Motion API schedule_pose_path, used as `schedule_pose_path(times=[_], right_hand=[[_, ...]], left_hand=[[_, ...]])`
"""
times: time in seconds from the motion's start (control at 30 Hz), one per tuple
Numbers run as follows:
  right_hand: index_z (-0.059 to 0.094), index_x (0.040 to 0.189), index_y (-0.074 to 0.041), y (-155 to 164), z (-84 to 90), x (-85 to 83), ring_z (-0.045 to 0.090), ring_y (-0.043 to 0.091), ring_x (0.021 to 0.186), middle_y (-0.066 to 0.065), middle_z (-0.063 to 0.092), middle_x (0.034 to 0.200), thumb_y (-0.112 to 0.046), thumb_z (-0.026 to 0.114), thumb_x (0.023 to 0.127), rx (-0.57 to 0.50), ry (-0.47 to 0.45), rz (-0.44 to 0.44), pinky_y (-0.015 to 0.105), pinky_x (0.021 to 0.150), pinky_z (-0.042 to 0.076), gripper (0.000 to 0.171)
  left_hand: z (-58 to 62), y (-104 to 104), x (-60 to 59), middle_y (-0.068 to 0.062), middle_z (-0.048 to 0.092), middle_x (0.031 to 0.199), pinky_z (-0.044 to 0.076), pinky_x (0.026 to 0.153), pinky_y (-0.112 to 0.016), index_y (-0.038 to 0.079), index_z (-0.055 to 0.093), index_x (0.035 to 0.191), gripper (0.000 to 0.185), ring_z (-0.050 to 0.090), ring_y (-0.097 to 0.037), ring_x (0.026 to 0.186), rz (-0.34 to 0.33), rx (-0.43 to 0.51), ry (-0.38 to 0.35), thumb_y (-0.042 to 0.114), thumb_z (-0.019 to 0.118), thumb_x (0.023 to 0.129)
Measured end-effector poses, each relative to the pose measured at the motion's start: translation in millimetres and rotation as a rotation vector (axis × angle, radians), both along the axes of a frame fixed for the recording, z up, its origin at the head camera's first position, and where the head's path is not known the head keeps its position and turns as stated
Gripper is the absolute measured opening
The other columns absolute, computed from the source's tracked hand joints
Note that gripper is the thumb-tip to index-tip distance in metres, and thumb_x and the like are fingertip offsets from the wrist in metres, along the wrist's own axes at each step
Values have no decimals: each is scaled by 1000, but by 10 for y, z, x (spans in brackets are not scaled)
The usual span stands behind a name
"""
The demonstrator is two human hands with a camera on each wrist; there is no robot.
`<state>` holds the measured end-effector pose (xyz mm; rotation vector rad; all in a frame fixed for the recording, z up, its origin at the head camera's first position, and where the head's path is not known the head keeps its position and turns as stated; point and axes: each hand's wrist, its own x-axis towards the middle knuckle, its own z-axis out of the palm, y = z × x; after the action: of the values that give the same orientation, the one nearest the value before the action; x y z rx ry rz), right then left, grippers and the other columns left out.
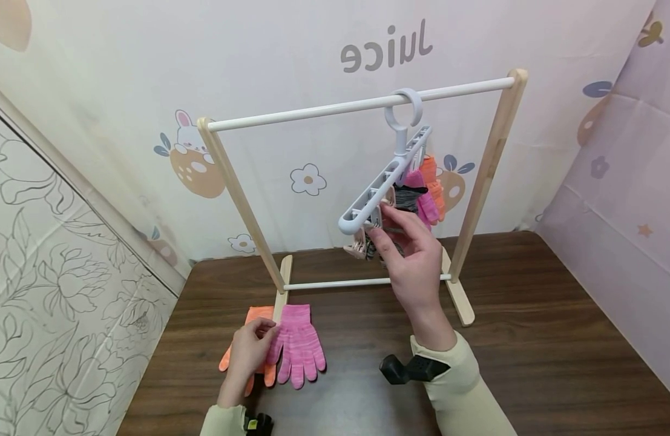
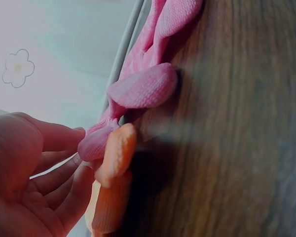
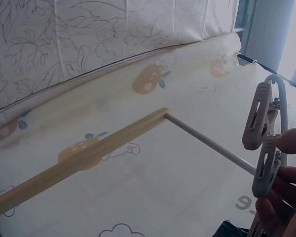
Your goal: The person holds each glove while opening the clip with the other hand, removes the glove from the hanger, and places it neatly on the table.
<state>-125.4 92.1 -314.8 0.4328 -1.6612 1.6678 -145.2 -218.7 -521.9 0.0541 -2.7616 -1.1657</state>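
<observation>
Under left hand [image 1: 249, 351], pink glove [image 1: 299, 343]

1. Two bare hands: left hand [image 1: 247, 354] at lower left of the head view, right hand [image 1: 413, 263] at centre.
2. Pale cream-yellow long sleeves [image 1: 462, 390], cuffed at wrists.
3. Black wrist-mounted camera units [image 1: 413, 368], one showing a yellow mark.

The pink glove [image 1: 299, 344] and orange glove [image 1: 246, 351] are matt knitted cloth with a ribbed, nubbly weave (plainest in the left wrist view). The table [image 1: 531, 339] is dark, faintly glossy wood-grain; the clip hanger [image 1: 386, 175] is smooth white plastic; the rack [image 1: 231, 175] is pale wood.
</observation>
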Motion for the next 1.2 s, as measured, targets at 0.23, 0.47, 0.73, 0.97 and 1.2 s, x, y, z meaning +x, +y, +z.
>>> schedule_pose_path(times=[0.23,0.47,0.73,0.97,1.2], right_hand=[[66,125,1,12,-5,0,64,25,104,16,65,115,3,68,90,-5,19,-4,28,89,53,35],[67,123,3,48,-12,-8,63,27,104,17,66,114,4,66,91,-16,26,-2,30,89,52,32],[67,121,4,90,-16,-11,62,24,105,16,66,115,4,66,91,-9,13,-18,28,88,52,29],[68,117,6,149,-39,-45,62,21,102,16,67,112,6,65,91,-7,39,-36,27,87,52,26],[69,115,6,189,-55,-60,62,22,100,16,67,110,5,66,90,-10,33,-49,27,86,52,25]], left_hand=[[29,-18,5,2,68,79,48,56,-29,13,74,91,6,61,-12,69,20,10,-4,18,75,89],[47,-43,-7,3,69,79,47,55,-28,13,74,89,6,63,-12,68,24,12,41,18,77,88],[116,-43,-34,4,69,81,47,57,-27,15,74,91,5,59,-12,68,16,28,27,20,75,89],[200,-55,-82,3,71,82,49,59,-27,13,74,89,7,64,-12,69,-17,32,88,19,74,91],[329,-23,-163,1,71,83,49,64,-31,15,75,91,5,64,-14,73,-34,21,114,20,73,92]])
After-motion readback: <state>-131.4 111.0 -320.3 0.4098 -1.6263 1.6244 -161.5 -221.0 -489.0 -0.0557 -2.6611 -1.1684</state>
